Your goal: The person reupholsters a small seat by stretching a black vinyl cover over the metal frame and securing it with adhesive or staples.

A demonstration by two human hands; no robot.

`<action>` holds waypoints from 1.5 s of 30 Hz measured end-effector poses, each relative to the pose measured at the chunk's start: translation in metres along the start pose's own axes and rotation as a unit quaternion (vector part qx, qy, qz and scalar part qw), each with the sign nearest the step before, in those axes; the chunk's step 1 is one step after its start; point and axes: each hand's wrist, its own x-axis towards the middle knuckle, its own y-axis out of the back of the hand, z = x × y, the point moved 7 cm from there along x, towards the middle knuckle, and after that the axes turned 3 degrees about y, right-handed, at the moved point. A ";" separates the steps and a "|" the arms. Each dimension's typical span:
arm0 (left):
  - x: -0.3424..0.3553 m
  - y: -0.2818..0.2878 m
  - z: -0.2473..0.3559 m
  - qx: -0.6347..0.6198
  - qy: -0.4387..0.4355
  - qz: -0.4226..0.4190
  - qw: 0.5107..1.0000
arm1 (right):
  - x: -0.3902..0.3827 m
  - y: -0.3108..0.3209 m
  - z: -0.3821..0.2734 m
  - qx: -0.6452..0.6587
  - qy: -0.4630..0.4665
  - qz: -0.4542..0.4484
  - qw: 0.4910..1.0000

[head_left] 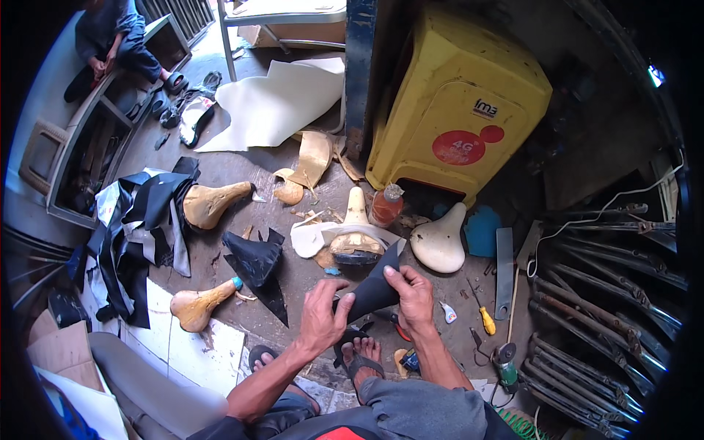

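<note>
A piece of black, leather-like sheet [375,292] is held up above my feet, bent over, with a grey underside at its upper tip. My left hand [323,317] pinches its left edge between thumb and fingers. On the right edge, my right hand [412,299] grips it with the thumb on top. Beyond the sheet lies a bicycle saddle [356,243] with cream foam around it. A bare cream saddle [438,239] rests to its right. Left of my hands are a black saddle cover [253,257] and a yellowish saddle pad [199,308].
A yellow plastic bin [455,110] stands far right, near a reddish bottle [386,207]. Metal tubes [587,315] are stacked at right, beside a yellow-handled screwdriver [487,321] and a grinder [506,365]. Black scraps [139,235] pile up left. Another person [114,37] sits far left.
</note>
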 end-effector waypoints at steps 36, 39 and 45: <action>-0.052 -0.034 -0.089 -0.095 0.127 -0.340 0.927 | -0.062 0.007 0.094 -0.327 -0.152 -0.261 0.895; -0.043 -0.033 -0.069 -0.034 0.089 -0.380 0.920 | -0.061 0.000 0.086 -0.370 -0.114 -0.302 0.871; -0.045 -0.039 -0.059 0.013 0.026 -0.356 0.934 | -0.070 0.015 0.118 -0.332 -0.179 -0.280 0.883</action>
